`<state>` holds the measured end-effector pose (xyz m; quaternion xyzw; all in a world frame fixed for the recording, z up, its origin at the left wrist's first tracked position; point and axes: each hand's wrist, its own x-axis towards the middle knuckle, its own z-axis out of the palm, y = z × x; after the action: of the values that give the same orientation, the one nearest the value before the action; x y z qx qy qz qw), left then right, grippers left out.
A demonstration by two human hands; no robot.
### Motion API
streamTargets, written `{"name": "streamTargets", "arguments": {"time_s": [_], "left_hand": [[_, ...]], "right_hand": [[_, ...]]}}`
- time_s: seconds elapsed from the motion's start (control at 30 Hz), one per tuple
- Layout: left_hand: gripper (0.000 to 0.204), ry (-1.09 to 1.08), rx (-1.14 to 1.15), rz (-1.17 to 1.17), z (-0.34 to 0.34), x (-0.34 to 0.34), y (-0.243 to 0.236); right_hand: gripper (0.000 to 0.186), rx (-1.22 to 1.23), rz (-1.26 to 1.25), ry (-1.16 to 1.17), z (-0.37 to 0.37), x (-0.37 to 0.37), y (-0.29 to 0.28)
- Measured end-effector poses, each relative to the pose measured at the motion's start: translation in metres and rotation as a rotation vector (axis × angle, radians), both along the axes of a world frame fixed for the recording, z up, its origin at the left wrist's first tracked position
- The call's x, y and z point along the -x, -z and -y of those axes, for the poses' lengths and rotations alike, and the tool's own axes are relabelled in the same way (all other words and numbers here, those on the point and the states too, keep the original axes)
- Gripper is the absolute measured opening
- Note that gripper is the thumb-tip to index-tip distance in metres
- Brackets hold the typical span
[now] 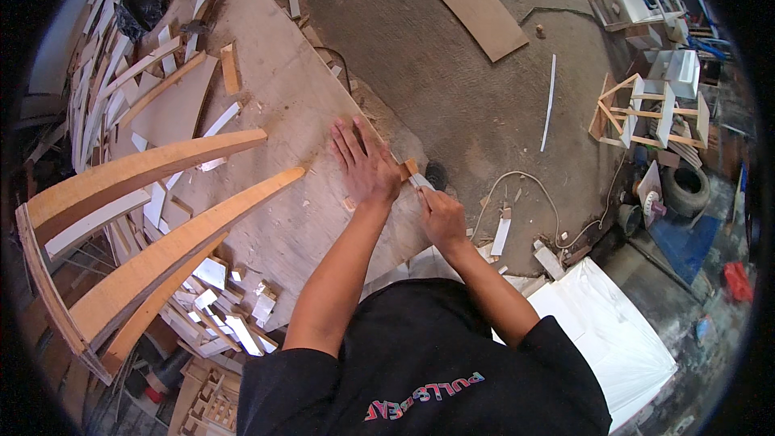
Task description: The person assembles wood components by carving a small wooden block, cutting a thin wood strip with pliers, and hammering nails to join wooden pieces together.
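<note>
Head view: the right grip [442, 216] folds around a pale strip [421, 182], pointing lengthwise toward a wooden block [409, 168] beside the flat-spread left grip [367, 168].

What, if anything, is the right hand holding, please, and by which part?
The right hand grips a slim pale piece, kind unclear, by its near end.
</note>
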<state>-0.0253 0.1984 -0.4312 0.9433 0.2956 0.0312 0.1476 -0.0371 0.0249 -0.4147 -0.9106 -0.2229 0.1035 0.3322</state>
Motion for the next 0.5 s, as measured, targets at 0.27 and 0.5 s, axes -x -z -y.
{"name": "streamTargets", "arguments": {"time_s": [0.27, 0.5], "left_hand": [[0.077, -0.029, 0.038, 0.019, 0.000, -0.003, -0.005], [0.075, -0.016, -0.011, 0.019, 0.000, -0.003, -0.003]], "right_hand": [[0.016, -0.049, 0.014, 0.023, 0.014, 0.004, 0.000], [0.016, -0.060, 0.011, -0.027, -0.013, -0.022, 0.005]]}}
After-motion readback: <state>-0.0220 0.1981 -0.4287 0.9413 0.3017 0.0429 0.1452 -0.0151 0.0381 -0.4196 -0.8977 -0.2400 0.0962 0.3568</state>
